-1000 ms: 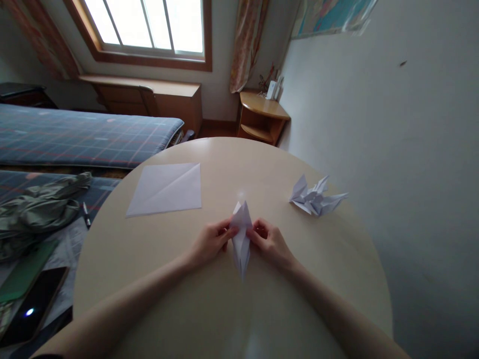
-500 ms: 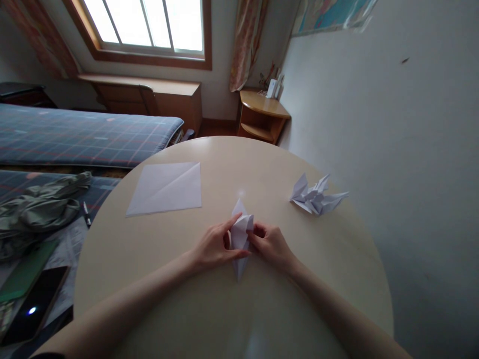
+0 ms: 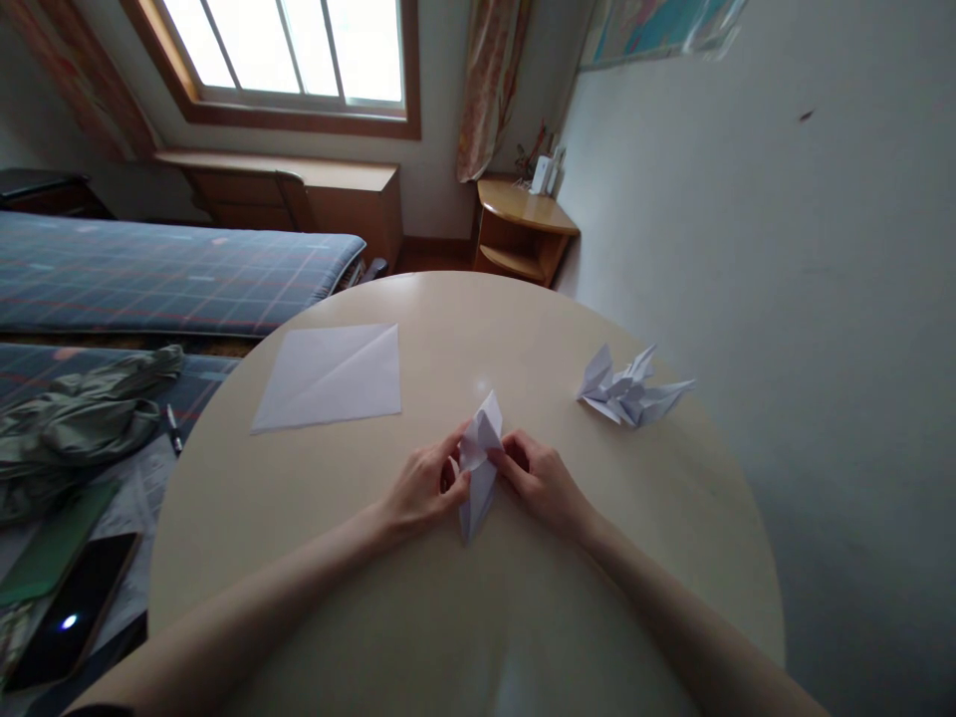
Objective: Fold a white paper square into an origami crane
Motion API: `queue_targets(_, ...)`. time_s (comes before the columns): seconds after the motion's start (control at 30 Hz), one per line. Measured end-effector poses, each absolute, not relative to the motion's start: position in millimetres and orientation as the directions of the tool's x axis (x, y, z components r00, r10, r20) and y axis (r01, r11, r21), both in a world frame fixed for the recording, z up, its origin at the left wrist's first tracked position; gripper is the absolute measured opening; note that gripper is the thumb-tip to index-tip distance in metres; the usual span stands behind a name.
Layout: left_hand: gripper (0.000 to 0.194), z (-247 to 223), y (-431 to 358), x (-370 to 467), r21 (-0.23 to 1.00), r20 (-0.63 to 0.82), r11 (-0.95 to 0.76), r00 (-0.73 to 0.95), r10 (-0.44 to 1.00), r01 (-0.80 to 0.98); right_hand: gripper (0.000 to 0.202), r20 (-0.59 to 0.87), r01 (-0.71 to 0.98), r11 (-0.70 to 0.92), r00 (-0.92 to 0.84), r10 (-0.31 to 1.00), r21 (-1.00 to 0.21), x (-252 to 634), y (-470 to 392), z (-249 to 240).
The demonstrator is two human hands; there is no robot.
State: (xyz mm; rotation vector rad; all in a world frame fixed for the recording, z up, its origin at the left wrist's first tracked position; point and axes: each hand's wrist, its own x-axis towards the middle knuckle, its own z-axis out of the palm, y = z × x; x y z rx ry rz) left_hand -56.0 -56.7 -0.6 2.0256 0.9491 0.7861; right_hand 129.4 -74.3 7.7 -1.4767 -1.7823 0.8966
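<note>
Between my two hands is a narrow piece of folded white paper (image 3: 482, 478), pointed at its top and bottom ends. My left hand (image 3: 425, 486) grips its left edge, thumb low and fingers higher up. From the other side my right hand (image 3: 542, 483) pinches the right edge near the middle, where a flap is bent. Further left on the round table (image 3: 478, 314) lies a flat white sheet (image 3: 336, 378) with a diagonal crease. Finished-looking folded paper shapes, white and with pointed wings (image 3: 634, 388), sit to the right.
The pale wall (image 3: 836, 299) runs close along the table's right side. At the left are a plaid mattress (image 3: 171, 274), crumpled green-grey cloth (image 3: 82, 418), a pen (image 3: 174, 428), a green folder (image 3: 56, 543) and a dark phone (image 3: 75, 607). A corner shelf (image 3: 527, 204) stands beyond the table.
The folded paper has tilted, its top leaning right and its lower tip moving left. The upper flap has shifted, and my left thumb has drawn back to the paper's left edge.
</note>
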Motion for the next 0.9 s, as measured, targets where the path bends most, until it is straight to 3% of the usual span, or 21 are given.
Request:
queue_targets(0.17,0.074,-6,-60,-52,0.713,0.301,-0.558,0.533,0.791,0.425,0.027,0.076,0.516,0.162,-0.185,0.980,-0.841,129,-74,6)
queue_targets(0.33,0.058,-5,-58,-51,0.692,0.324,-0.557,0.492,0.808,0.458,0.027,0.076,0.529,0.161,-0.178,0.981,-0.833,129,-75,7)
queue_targets(0.57,0.042,-3,-56,-55,0.776,0.352,-0.479,0.347,0.869,0.411,0.024,0.113,0.507,0.169,-0.139,0.984,-0.846,127,-74,4)
queue_targets(0.77,0.029,-2,-54,-54,0.876,0.223,-0.316,0.274,0.935,0.364,0.022,0.147,0.524,0.224,-0.186,0.972,-0.822,129,-73,2)
queue_targets(0.9,0.035,1,-50,-52,0.934,0.148,-0.219,0.250,0.957,0.284,0.023,0.174,0.540,0.263,-0.211,0.962,-0.800,129,-73,-2)
